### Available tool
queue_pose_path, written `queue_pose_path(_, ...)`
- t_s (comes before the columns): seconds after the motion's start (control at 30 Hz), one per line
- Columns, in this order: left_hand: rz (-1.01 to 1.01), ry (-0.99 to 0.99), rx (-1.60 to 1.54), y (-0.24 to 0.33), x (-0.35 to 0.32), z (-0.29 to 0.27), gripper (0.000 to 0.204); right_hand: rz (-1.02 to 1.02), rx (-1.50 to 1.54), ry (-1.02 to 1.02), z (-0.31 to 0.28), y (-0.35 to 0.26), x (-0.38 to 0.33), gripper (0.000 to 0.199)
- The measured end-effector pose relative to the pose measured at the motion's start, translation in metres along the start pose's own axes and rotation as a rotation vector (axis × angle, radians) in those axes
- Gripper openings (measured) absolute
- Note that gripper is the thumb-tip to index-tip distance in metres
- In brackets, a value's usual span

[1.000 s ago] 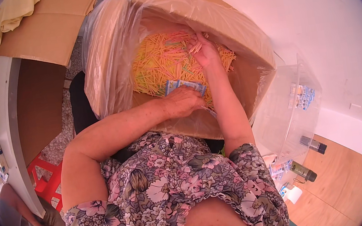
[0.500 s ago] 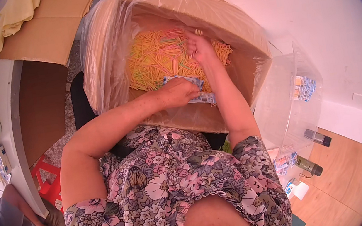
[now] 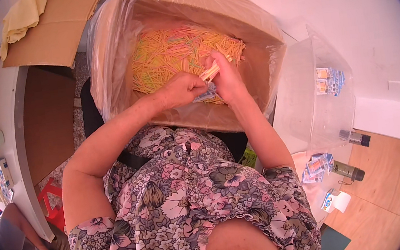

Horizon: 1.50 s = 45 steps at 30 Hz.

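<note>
A bundle of thin pale sticks (image 3: 211, 71) is gripped in my right hand (image 3: 229, 81), slanting across toward my left hand. My left hand (image 3: 181, 88) has its fingers pinched together at the bundle's lower end. Beneath those fingertips shows part of a blue-and-white packet (image 3: 209, 93), which my left hand appears to hold by its edge; the rest is covered by both hands. Behind them, a large pile of loose sticks (image 3: 165, 53) in yellow, orange, pink and green lies in a cardboard box (image 3: 258, 69) lined with clear plastic film (image 3: 110, 61).
Right of the box stands a clear plastic bin (image 3: 298, 107) with printed packets (image 3: 329, 81) showing at its side. More packets (image 3: 317, 166) and two dark bottles lie lower right. At left are a white-edged table (image 3: 15, 144), a red stool (image 3: 51, 200) and another person's arm (image 3: 36, 242).
My right hand has come out of the pile toward me, bringing a bundle of sticks against my left fingertips. The view has shifted slightly.
</note>
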State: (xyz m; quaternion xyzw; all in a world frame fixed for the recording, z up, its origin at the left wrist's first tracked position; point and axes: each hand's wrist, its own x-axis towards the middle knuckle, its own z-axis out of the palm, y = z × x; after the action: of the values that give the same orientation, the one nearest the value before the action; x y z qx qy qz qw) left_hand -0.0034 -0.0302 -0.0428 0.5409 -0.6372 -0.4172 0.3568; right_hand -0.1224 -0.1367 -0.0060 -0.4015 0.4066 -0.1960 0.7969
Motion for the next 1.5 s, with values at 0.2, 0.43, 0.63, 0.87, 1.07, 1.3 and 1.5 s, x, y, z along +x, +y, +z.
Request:
queue_pose_path(0.2,-0.133,0.140,-0.586,0.014,-0.013,0.005,0.014,-0.167,-0.227,0.140,-0.014,-0.034,-0.025,0.026)
queue_pose_path(0.43,-0.211,0.298,-0.614,0.020,-0.009,-0.003,0.016,-0.361,-0.311,0.076,-0.021,-0.059,-0.054,0.023)
queue_pose_path(0.63,-0.129,0.400,-0.797,0.021,-0.004,-0.005,0.010,-0.234,-0.282,-0.072,-0.008,-0.068,-0.061,0.022)
queue_pose_path(0.87,-0.040,0.427,-0.745,0.029,-0.005,-0.008,0.010,-0.414,-0.612,0.007,0.003,-0.067,-0.051,0.023)
queue_pose_path(1.07,-0.041,0.446,-0.666,0.028,-0.002,-0.001,0.011,-0.531,-0.819,0.115,0.023,-0.067,-0.055,0.021)
queue_pose_path(1.3,-0.073,0.456,-0.723,0.025,-0.003,0.000,0.010,-0.539,-0.751,0.151,0.015,-0.075,-0.053,0.021)
queue_pose_path(1.5,0.040,0.360,-0.875,0.025,-0.012,-0.008,0.005,-0.592,-0.554,0.197,0.002,-0.075,-0.051,0.018)
